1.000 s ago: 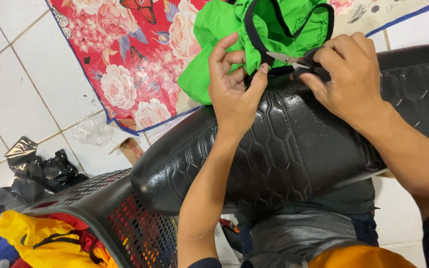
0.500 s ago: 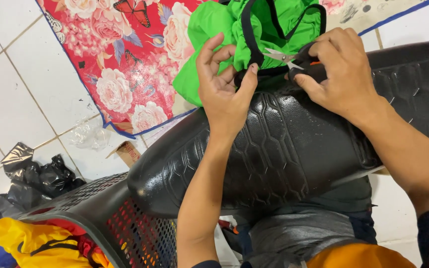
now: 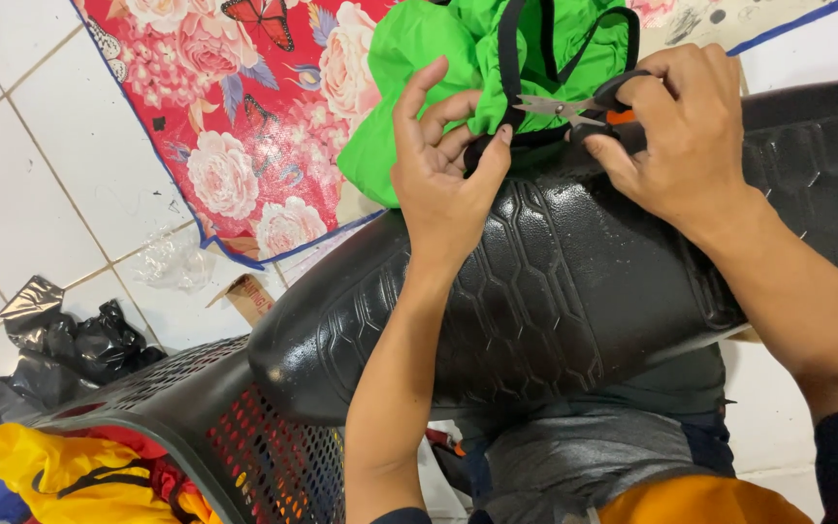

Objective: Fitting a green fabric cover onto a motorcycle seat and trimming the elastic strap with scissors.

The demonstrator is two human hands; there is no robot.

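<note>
My left hand (image 3: pixel 443 180) pinches a fold of bright green cloth (image 3: pixel 409 68) with black trim, holding it against the top of a black embossed seat (image 3: pixel 555 291). My right hand (image 3: pixel 686 146) grips small scissors (image 3: pixel 560 105) with black and orange handles. The blades point left and sit at the black trim (image 3: pixel 508 58) just above my left thumb. The rest of the green cloth hangs over the far side of the seat.
A red floral mat (image 3: pixel 235 116) lies on the white tiled floor (image 3: pixel 41 175) beyond the seat. A dark perforated basket (image 3: pixel 235 427) with yellow cloth (image 3: pixel 60 471) stands at lower left. Black plastic bags (image 3: pixel 75 344) and a small cardboard piece (image 3: pixel 249 296) lie on the tiles.
The scissors have shifted slightly right and up along the black trim. My left hand has kept its pinch on the green cloth and moved a little right.
</note>
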